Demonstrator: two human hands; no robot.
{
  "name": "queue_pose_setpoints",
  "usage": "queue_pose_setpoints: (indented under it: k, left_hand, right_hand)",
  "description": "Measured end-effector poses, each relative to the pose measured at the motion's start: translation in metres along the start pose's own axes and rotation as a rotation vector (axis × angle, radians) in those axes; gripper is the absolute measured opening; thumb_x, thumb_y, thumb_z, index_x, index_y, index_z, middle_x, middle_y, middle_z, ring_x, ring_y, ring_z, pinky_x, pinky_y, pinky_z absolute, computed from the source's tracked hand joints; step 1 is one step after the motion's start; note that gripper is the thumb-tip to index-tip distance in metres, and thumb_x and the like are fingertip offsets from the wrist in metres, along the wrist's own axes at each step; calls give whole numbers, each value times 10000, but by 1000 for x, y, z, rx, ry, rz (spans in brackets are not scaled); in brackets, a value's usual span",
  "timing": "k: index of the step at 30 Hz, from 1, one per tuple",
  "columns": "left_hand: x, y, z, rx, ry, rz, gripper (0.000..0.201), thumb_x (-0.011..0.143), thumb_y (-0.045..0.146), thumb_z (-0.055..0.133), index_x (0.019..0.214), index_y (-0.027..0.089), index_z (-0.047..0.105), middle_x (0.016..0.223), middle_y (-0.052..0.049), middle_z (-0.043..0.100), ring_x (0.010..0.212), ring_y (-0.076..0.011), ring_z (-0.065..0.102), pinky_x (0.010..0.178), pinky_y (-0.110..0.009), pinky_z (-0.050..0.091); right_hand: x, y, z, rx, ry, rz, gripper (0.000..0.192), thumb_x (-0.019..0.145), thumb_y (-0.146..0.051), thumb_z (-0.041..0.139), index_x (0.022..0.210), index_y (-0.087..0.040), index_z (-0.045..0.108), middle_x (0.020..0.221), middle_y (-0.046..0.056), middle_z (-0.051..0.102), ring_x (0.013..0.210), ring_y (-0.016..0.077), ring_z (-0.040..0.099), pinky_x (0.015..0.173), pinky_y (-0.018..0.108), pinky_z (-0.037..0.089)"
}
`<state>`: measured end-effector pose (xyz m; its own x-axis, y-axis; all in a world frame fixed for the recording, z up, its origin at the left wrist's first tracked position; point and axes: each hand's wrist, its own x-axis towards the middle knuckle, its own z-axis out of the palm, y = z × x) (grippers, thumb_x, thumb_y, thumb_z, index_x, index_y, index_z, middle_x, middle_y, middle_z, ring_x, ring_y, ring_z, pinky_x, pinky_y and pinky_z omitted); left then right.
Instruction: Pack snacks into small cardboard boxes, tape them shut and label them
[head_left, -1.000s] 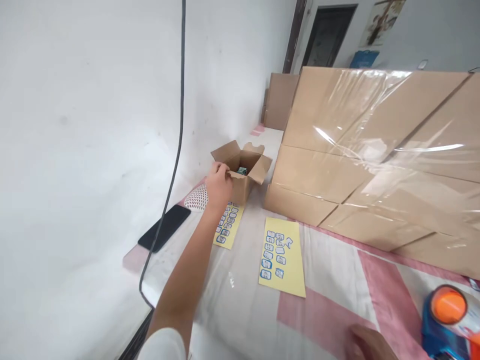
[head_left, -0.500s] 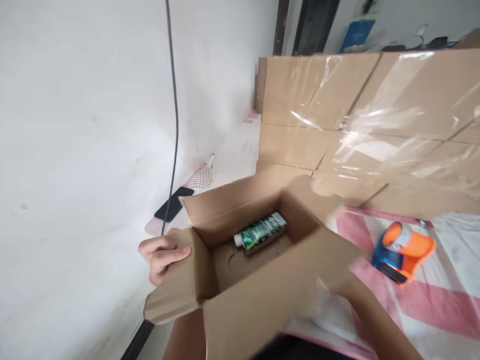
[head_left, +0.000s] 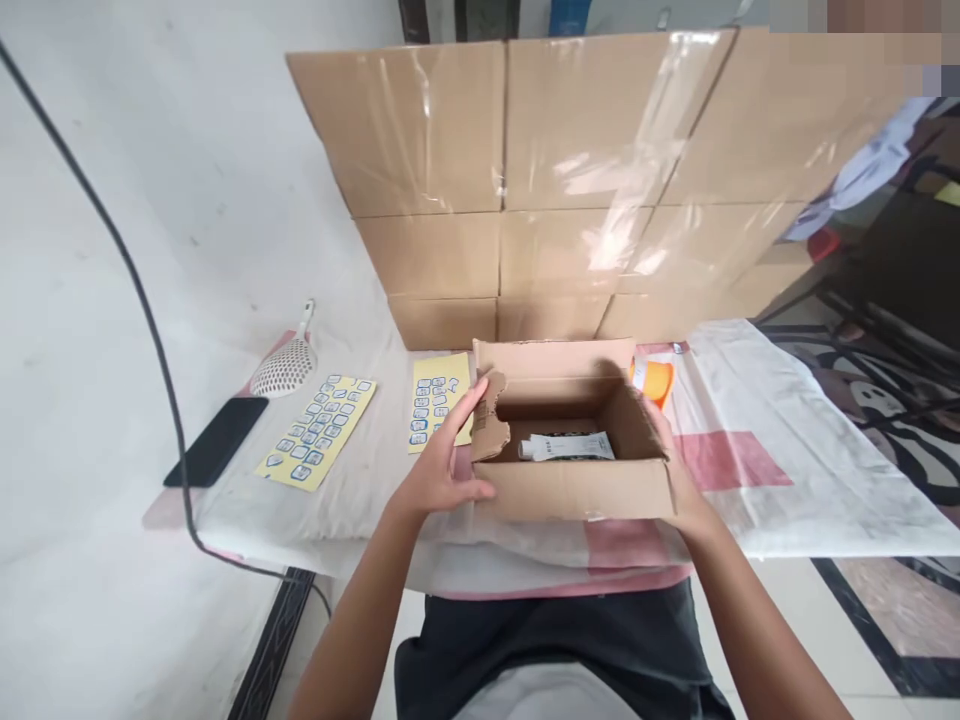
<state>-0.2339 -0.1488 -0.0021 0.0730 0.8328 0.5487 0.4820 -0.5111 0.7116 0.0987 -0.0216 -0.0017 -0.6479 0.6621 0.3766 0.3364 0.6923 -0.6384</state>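
An open cardboard box (head_left: 577, 490) sits on the cloth-covered table in front of me. Inside it lies a white capped tube (head_left: 574, 446), with a dark patterned edge showing along its far side. My left hand (head_left: 448, 462) grips the left end of the box, thumb on the near side and fingers by the torn flap (head_left: 491, 415). At the opposite end, my right hand (head_left: 681, 480) is wrapped round the right wall, its fingers partly hidden by the cardboard. Just behind the box's right corner, an orange tape dispenser (head_left: 654, 382) is partly covered.
Yellow sticker sheets (head_left: 319, 432) lie left of the box, one of them partly behind my left hand. Farther left are a black phone (head_left: 217, 440) and a white slotted strainer (head_left: 285, 366). A black cable (head_left: 139, 280) hangs there. A taped cardboard wall (head_left: 555, 200) stands behind.
The box has gone from tilted to level on the table. The tube inside now shows a white face instead of its green one. My view has swung right, bringing the sticker sheets into sight.
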Motion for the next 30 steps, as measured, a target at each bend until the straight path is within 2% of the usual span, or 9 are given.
queue_pose_setpoints:
  k: [4, 8, 12, 14, 16, 20, 22, 25, 30]
  left_hand:
    - [0, 7, -15, 252, -203, 87, 1428, 535, 898, 716, 1667, 324, 61, 1714, -198, 192, 1584, -443, 131, 1249, -653, 246]
    - [3, 24, -22, 575, -230, 207, 1376, 601, 883, 704, 1664, 224, 131, 1627, -252, 375, 1539, -463, 285, 1215, -648, 322]
    - [13, 39, -13, 645, 51, 240, 744, 961, 682, 485, 1542, 218, 435, 1221, -131, 735, 1232, -314, 674, 1049, -460, 556]
    - [23, 47, -5, 711, 264, 96, 515, 999, 437, 565, 1474, 244, 508, 1123, -97, 726, 1054, -241, 725, 891, -363, 608]
    - [35, 56, 0, 848, 332, -53, 523, 938, 320, 677, 1437, 240, 547, 1273, -150, 633, 1153, -272, 667, 896, -392, 593]
    - [53, 67, 2, 1015, 98, -65, 492, 961, 238, 631, 1447, 262, 553, 1602, -176, 398, 1493, -363, 393, 1138, -547, 417]
    - [55, 68, 0, 1023, 35, -35, 444, 996, 203, 562, 1434, 277, 559, 1597, -132, 459, 1487, -322, 429, 1171, -528, 373]
    - [51, 69, -3, 993, -73, -57, 363, 1022, 337, 551, 1376, 280, 606, 1501, -85, 591, 1415, -292, 532, 1175, -506, 373]
    - [40, 78, 4, 987, -335, -109, 914, 865, 736, 605, 1564, 179, 416, 1600, -159, 459, 1499, -373, 410, 1209, -565, 351]
  right_hand:
    - [20, -8, -20, 70, -105, -16, 586, 842, -561, 753, 1302, -287, 515, 1706, 143, 220, 1587, 389, 215, 1219, 561, 361]
    - [32, -2, -28, 124, -205, -24, 612, 810, -542, 787, 1303, -286, 532, 1726, 120, 156, 1608, 391, 112, 1236, 565, 314]
    - [30, 16, -8, 318, -82, -38, 1257, 761, -608, 806, 1642, -334, -49, 1715, 150, 116, 1585, 355, 225, 1235, 554, 332]
    - [28, 23, 4, 384, -12, -101, 1464, 704, -617, 849, 1600, -324, -272, 1706, 165, 110, 1558, 361, 286, 1226, 571, 340]
    - [26, 28, 11, 406, 39, -173, 1518, 674, -614, 874, 1589, -323, -302, 1702, 162, 116, 1555, 372, 279, 1233, 591, 316]
    - [28, 29, 9, 334, 50, -260, 1294, 717, -545, 868, 1661, -343, 6, 1648, 137, 295, 1526, 368, 324, 1236, 586, 315]
    - [31, 27, 3, 287, 37, -298, 1077, 738, -508, 859, 1618, -347, 260, 1587, 128, 394, 1482, 363, 390, 1221, 570, 348]
    - [35, 22, -12, 202, 6, -318, 898, 768, -482, 844, 1535, -330, 402, 1588, 134, 406, 1487, 371, 381, 1216, 585, 350]
    - [40, 9, -31, 3, -151, -268, 745, 778, -556, 826, 1405, -275, 539, 1689, 134, 289, 1557, 421, 251, 1217, 634, 323]
